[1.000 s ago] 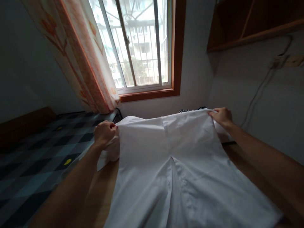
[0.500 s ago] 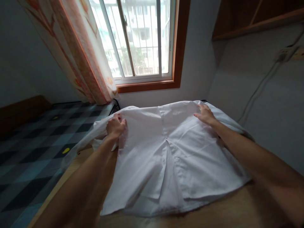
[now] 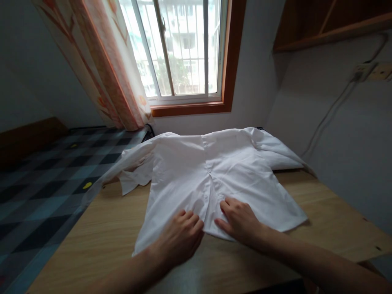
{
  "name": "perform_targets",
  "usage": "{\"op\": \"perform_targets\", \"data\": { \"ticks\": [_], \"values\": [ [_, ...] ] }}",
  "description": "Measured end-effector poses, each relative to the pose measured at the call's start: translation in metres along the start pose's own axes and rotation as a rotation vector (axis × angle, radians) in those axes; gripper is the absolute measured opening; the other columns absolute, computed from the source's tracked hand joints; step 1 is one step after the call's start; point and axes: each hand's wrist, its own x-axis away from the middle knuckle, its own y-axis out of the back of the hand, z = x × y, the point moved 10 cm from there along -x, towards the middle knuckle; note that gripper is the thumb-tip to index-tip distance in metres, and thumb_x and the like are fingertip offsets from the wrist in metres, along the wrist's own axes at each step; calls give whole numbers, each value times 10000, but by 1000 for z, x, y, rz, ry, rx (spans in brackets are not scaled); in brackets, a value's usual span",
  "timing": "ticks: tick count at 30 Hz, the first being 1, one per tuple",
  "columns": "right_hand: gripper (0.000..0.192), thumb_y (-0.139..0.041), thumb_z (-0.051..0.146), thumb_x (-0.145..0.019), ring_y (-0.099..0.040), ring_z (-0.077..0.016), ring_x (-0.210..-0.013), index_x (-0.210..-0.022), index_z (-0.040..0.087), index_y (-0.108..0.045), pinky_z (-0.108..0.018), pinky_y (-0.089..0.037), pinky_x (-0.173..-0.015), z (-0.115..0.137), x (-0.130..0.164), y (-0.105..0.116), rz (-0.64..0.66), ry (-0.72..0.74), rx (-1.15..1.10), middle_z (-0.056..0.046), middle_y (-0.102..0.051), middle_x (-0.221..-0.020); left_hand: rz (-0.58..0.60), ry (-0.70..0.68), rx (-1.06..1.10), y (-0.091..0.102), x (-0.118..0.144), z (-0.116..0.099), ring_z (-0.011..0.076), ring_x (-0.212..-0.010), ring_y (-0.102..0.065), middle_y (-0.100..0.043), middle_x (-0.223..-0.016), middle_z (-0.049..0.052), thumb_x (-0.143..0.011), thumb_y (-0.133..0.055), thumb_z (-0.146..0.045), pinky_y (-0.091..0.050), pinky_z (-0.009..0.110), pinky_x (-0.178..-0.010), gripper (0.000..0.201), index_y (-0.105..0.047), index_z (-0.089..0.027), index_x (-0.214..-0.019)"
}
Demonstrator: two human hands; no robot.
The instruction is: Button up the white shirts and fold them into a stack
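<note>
Nearest me, both hands lie flat on the hem of a white shirt (image 3: 214,175) spread out on the wooden tabletop (image 3: 101,232). The left hand (image 3: 180,237) rests at about 7 o'clock of the shirt, fingers together and lightly curled, pressing the cloth down rather than pinching it. The right hand (image 3: 240,220), just beside it at 6 o'clock, has its fingers slightly spread over the button line. It looks like the smoothing stage, with the shirt laid flat. The next move probably calls for sweeping outward along the hem. Further off, one sleeve (image 3: 134,167) bunches at 10 o'clock, the other (image 3: 275,151) at 2 o'clock. Beyond are the window (image 3: 180,49) and curtain (image 3: 104,65).
</note>
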Motion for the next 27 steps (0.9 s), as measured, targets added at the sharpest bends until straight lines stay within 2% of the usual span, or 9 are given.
{"op": "perform_targets", "data": {
  "ticks": [4, 8, 11, 13, 16, 18, 20, 24, 27],
  "values": [
    [191, -511, 315, -834, -631, -225, -803, -888, 161, -610, -297, -418, -692, -3, -15, 1, 68, -45, 38, -98, -668, -903, 23, 52, 159, 8, -13, 5, 175, -750, -553, -634, -799, 38, -880, -456, -221, -388, 312, -728, 175, -584, -184, -767],
    [194, -486, 256, -810, -647, -230, -809, -883, 150, -632, -301, -422, -708, -7, -17, 3, 86, -68, 44, -113, -690, -910, 130, 192, 311, 4, -17, 22, 150, -632, -517, -608, -705, 19, -903, -449, -440, -346, 277, -585, 344, -574, -182, -713],
    [209, -490, 219, -783, -657, -242, -826, -875, 139, -659, -308, -432, -721, -9, -16, 0, 123, -62, 75, -135, -700, -927, 91, 269, 233, 4, -16, 30, 179, -667, -542, -628, -769, 47, -866, -467, -549, -358, 292, -590, 404, -588, -179, -760],
    [209, -502, 217, -772, -664, -250, -824, -850, 131, -676, -311, -437, -722, -11, -17, -2, 163, -44, 104, -150, -707, -916, 57, 254, 120, 4, -16, 26, 213, -728, -572, -641, -838, 78, -845, -502, -484, -389, 315, -634, 331, -597, -172, -788],
    [212, -514, 263, -796, -674, -258, -804, -803, 140, -686, -311, -445, -701, -12, -20, -2, 197, -38, 127, -148, -716, -876, 82, 219, 52, -2, -17, 20, 225, -756, -603, -656, -855, 95, -826, -447, -260, -416, 330, -679, 194, -613, -164, -796],
    [280, -511, 366, -843, -678, -269, -812, -846, 147, -683, -317, -453, -697, -12, -23, 2, 163, -51, 127, -141, -718, -882, 109, 217, 64, 0, -19, 21, 213, -726, -608, -663, -824, 88, -786, -424, -187, -418, 322, -671, 199, -621, -168, -769],
    [360, -483, 448, -877, -678, -281, -831, -932, 145, -668, -328, -462, -700, -11, -27, 7, 103, -70, 136, -141, -714, -910, 140, 237, 108, 8, -21, 24, 200, -669, -594, -662, -762, 76, -767, -437, -200, -404, 308, -632, 193, -619, -174, -708],
    [248, -466, 293, -880, -677, -260, -817, -952, 138, -646, -307, -455, -683, -13, -33, 4, 70, -114, 157, -146, -705, -921, 183, 222, 322, 27, -31, 7, 152, -589, -538, -628, -642, 29, -755, -467, -217, -364, 268, -576, 191, -588, -181, -611],
    [202, -461, 169, -828, -672, -244, -793, -897, 136, -647, -288, -428, -661, -18, -35, 1, 70, -120, 136, -141, -707, -890, 220, 112, 430, 27, -44, -17, 126, -554, -495, -607, -612, 7, -766, -498, -213, -336, 253, -550, 183, -586, -178, -609]
  ]
}}
